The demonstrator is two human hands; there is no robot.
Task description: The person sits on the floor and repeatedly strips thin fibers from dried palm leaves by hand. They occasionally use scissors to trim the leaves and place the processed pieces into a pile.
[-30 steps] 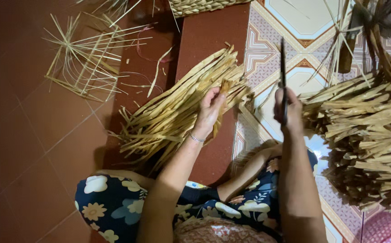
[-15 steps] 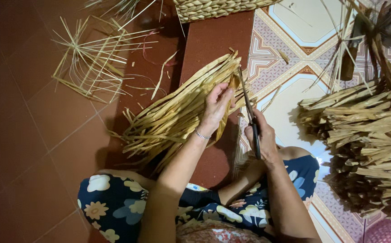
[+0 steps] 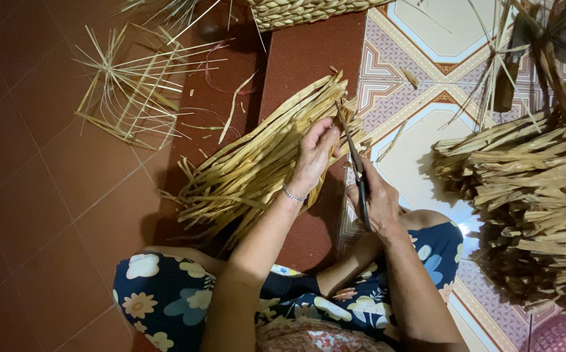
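Dim, warm light fell from the right; floor left of the hands point(image 3: 315, 156) was dark, shadows soft, focus fairly sharp.

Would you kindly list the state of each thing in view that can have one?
Left hand: gripping the strip bundle.
Right hand: closed around the scissors.
Scissors: held, tips at the bundle; open or shut unclear.
Strip bundle: fanned out, lying on the floor.
Woven frame: unfinished, spokes loose, lying flat.
Basket: woven, only partly in view.
Pile of dried strips: heaped.

Left hand point(image 3: 314, 156) on a bundle of straw strips point(image 3: 257, 166), right hand point(image 3: 377, 202) gripping dark scissors point(image 3: 356, 166) alongside.
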